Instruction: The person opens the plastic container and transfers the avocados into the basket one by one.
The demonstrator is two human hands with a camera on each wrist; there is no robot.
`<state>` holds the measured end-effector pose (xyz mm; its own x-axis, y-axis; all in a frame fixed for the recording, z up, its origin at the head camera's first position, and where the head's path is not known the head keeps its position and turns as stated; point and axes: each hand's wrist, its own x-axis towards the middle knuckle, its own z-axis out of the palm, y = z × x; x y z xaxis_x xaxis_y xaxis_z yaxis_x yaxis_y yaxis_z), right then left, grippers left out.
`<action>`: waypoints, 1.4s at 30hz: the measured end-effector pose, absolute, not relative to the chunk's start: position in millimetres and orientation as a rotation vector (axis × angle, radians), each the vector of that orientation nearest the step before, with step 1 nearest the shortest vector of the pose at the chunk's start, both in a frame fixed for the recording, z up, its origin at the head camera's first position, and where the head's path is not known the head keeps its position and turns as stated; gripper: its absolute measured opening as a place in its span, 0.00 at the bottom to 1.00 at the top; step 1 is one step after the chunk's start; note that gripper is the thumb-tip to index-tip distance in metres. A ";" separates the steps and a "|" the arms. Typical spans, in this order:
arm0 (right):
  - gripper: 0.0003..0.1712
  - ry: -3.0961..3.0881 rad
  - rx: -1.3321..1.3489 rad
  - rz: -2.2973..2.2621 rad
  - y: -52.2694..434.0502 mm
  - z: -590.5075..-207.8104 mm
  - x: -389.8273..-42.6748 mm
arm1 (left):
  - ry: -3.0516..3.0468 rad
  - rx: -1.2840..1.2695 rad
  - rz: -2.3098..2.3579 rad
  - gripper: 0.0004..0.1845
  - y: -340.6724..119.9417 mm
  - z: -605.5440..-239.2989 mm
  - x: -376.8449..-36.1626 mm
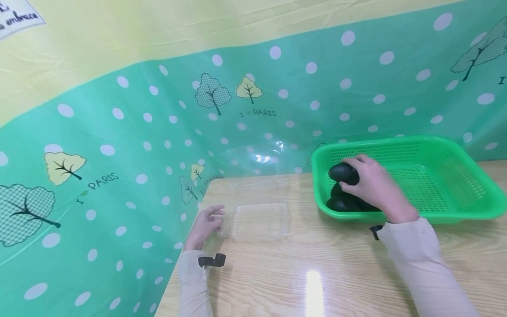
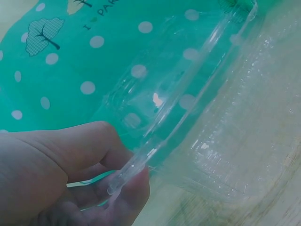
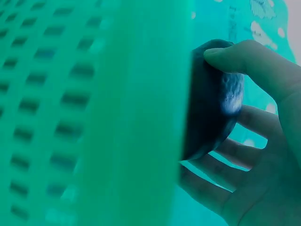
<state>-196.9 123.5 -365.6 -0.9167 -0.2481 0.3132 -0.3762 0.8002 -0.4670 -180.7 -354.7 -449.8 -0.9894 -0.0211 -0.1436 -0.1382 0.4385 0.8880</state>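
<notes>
Table (image 1: 301, 273) nearest; at its 9 o'clock the left hand (image 1: 206, 225) pinches the rim of an open, empty clear clamshell box (image 1: 259, 220). Farther, at 2 o'clock, the right hand (image 1: 374, 185) grasps one avocado (image 1: 343, 173) over the green basket (image 1: 443, 176), others (image 1: 342, 203) unpacked beneath.

Wooden table (image 1: 336, 273), pale grain, glare patch near centre. Clear plastic clamshell box (image 1: 259, 220) lies left of centre, lid raised. Green perforated basket (image 1: 435, 176) sits far right, dark avocados (image 1: 343, 203) inside.
</notes>
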 end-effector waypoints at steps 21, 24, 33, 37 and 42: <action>0.39 -2.838 0.260 0.897 200.2 -402.2 -203.9 | 2.596 -0.169 1.608 0.31 -347.1 -447.5 -175.2; 0.40 -2.860 0.242 0.900 207.1 -406.7 -206.2 | 2.600 -0.167 1.601 0.32 -347.0 -447.0 -175.1; 0.46 -3.022 0.158 0.893 221.5 -415.9 -211.4 | 2.612 -0.166 1.580 0.31 -347.7 -445.1 -173.7; 0.47 -3.082 0.152 0.868 226.9 -419.2 -213.8 | 2.617 -0.155 1.577 0.30 -348.0 -445.2 -173.9; 0.49 -3.147 0.156 0.856 227.1 -419.5 -214.0 | 2.638 -0.148 1.560 0.30 -349.7 -445.8 -174.3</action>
